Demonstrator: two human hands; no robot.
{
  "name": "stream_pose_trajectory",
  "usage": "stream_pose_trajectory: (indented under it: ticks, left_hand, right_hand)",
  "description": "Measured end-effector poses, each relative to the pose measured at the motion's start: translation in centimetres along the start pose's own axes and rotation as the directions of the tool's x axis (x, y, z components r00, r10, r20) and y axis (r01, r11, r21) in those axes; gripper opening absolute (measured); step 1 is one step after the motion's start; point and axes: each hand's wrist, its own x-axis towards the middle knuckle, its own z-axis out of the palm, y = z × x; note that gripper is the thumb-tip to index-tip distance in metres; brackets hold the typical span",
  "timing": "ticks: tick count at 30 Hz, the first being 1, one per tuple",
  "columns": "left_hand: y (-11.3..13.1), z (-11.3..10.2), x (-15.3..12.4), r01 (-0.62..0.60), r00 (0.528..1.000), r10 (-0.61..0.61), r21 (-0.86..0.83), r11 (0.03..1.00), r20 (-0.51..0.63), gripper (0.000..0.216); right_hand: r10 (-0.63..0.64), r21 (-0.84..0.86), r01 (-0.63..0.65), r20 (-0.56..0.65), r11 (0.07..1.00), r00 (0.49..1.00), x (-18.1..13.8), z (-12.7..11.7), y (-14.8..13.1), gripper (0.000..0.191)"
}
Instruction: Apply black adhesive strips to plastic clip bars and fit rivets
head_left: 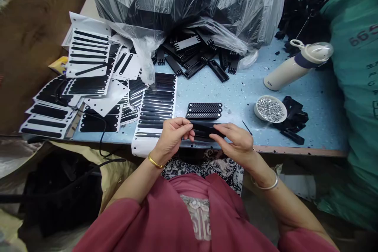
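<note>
Near the front edge of the table, my left hand (176, 132) pinches one end of a thin black strip (203, 128). My right hand (236, 139) grips its other end between thumb and fingers. Under the strip lies a dark flat piece, partly hidden. Just beyond my hands sits a row of black textured plastic pieces (204, 110) with small silver dots at their ends. To the left of them a white backing sheet (147, 141) carries rows of black strips and hangs over the edge.
More strip sheets (88, 47) are piled at the left. Loose black plastic parts (195, 57) spill from a large clear plastic bag (189, 0) at the back. On the right are a bowl of small silver pieces (270, 109), a bottle (291, 71) and black parts (292, 118).
</note>
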Motion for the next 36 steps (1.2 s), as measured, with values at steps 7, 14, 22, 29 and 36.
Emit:
stream_pose_trajectory:
  ticks: [7,14,22,29,36]
  left_hand:
    - [-0.2,-0.5,0.3,-0.016,1.0,0.017,0.048,0.999,-0.018,0.02]
    - [0.0,-0.8,0.7,-0.32,0.915,0.4,0.514,0.796,-0.049,0.005]
    - [-1.5,-1.1,2.0,-0.434,0.819,0.572,0.709,0.556,0.052,0.017]
    - [-2.2,-2.7,2.9,-0.367,0.826,0.557,0.836,0.407,0.091,0.013]
    - [-2.8,-2.4,2.7,-0.386,0.868,0.475,0.801,0.458,0.147,0.015]
  right_hand:
    - [-0.045,-0.034,0.045,-0.009,0.998,0.999,0.2,0.2,0.2,0.017]
    - [0.043,-0.013,-0.043,-0.019,0.999,0.999,0.4,-0.7,0.7,0.012]
    - [0.286,0.147,-0.277,-0.044,0.95,0.957,0.1,-1.0,2.4,0.008]
    - [0.391,0.248,-0.38,0.005,0.891,0.92,-0.6,-0.3,4.4,0.009]
    - [0.371,0.274,-0.372,0.06,0.887,0.927,-0.9,0.7,4.4,0.009]
